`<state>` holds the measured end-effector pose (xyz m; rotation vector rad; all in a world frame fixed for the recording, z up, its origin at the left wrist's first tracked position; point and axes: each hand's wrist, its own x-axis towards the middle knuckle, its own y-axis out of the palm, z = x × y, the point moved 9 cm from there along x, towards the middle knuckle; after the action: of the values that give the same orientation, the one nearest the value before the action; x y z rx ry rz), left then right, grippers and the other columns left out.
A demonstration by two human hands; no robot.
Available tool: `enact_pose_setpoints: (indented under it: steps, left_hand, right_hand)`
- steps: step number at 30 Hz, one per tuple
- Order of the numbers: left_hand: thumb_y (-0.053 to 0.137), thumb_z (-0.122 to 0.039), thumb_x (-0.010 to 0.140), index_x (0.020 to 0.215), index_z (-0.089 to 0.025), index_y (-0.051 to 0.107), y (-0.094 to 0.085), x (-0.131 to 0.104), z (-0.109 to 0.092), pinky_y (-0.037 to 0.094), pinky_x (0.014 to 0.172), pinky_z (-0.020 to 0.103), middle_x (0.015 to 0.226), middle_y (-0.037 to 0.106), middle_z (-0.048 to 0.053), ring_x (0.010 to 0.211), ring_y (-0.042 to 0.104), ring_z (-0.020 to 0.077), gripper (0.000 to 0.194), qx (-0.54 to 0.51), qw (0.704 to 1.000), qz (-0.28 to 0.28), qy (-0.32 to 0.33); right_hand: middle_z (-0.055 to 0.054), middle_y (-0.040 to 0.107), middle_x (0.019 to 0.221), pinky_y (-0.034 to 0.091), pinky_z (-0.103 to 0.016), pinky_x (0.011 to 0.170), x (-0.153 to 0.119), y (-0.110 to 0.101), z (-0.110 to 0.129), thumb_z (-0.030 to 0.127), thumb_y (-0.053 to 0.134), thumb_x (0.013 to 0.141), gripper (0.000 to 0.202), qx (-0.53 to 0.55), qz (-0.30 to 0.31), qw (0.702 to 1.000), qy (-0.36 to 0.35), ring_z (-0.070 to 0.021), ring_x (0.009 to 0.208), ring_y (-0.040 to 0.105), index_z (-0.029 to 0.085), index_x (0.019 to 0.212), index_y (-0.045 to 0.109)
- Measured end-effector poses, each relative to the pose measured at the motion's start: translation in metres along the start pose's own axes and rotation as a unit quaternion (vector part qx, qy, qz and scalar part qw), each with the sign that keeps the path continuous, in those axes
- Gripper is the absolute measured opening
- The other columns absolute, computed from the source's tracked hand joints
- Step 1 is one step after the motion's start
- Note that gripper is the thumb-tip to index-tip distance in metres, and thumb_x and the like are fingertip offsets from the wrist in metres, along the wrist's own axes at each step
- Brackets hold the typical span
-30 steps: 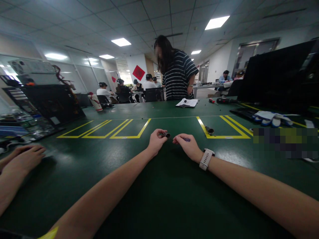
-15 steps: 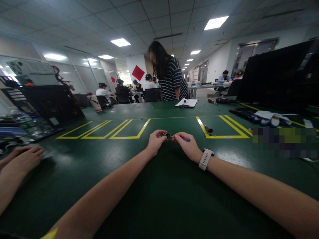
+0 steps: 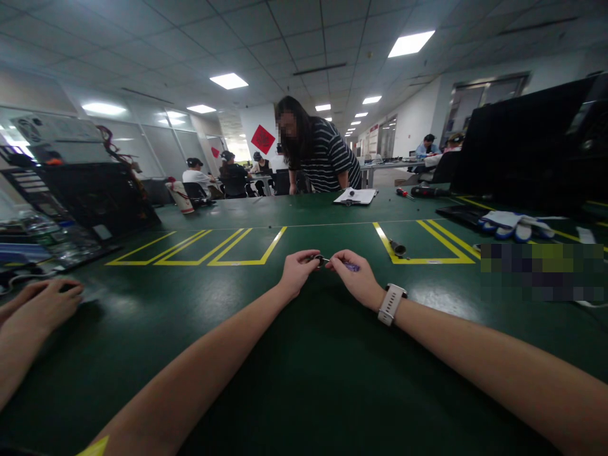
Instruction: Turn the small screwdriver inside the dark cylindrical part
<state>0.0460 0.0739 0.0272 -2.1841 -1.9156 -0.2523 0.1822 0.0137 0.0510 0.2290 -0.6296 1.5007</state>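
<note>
Between the fingertips of my left hand (image 3: 295, 272) is a small dark, round metal part (image 3: 321, 260), mostly covered by the fingers. My right hand (image 3: 357, 278) is closed around a small screwdriver (image 3: 352, 267) with a purple handle. Its thin shaft points left and its tip meets the part; whether it sits inside or against the edge I cannot tell. Both hands are held close together over the green table (image 3: 304, 367). Past my right hand, a similar cup-shaped metal piece (image 3: 398, 248) lies within a yellow-taped outline.
Another person's hands (image 3: 52, 304) are at the left. A person in a striped top (image 3: 327, 152) leans over the far side, behind a clipboard (image 3: 356, 196). A red-handled tool (image 3: 405, 193), gloves (image 3: 515, 226) and a black monitor (image 3: 532, 145) are on the right.
The person across the table has bent lower and put an arm down towards the table edge. My hands stay almost in place; the metal part has turned slightly.
</note>
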Motion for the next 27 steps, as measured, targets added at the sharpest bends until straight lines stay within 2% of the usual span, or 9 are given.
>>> enact_pose_setpoints:
  steps: [12, 18, 27]
  left_hand:
    - [0.065, -0.014, 0.063, 0.093, -0.010, 0.068, -0.0052, 0.0016, 0.0046, 0.054, 0.069, 0.030, 0.077, 0.070, 0.007, 0.070, 0.064, 0.0164, 0.031, 0.009, 1.000, -0.020, -0.002]
    - [0.064, -0.014, 0.064, 0.093, -0.010, 0.068, -0.0071, 0.0026, 0.0071, 0.055, 0.068, 0.031, 0.079, 0.071, 0.008, 0.071, 0.065, 0.0173, 0.030, 0.006, 0.999, -0.038, -0.004]
    - [0.064, -0.013, 0.063, 0.095, -0.010, 0.068, -0.0048, 0.0016, 0.0062, 0.054, 0.073, 0.032, 0.081, 0.071, 0.008, 0.071, 0.065, 0.0170, 0.032, 0.015, 1.000, -0.026, -0.006]
  right_hand:
    - [-0.004, 0.063, 0.082, 0.046, -0.030, 0.065, -0.0018, 0.0022, 0.0056, 0.028, 0.048, 0.083, 0.016, -0.026, 0.012, 0.999, -0.016, -0.0155, 0.073, 0.058, 0.017, 0.081, 0.060]
    - [-0.005, 0.063, 0.079, 0.046, -0.031, 0.067, -0.0021, 0.0018, 0.0057, 0.029, 0.050, 0.082, 0.016, -0.034, -0.002, 0.999, -0.019, -0.0161, 0.072, 0.059, 0.016, 0.079, 0.061]
    - [-0.005, 0.063, 0.081, 0.047, -0.031, 0.068, -0.0033, 0.0025, 0.0088, 0.028, 0.049, 0.083, 0.017, -0.042, 0.010, 0.999, -0.017, -0.0163, 0.074, 0.059, 0.016, 0.081, 0.061]
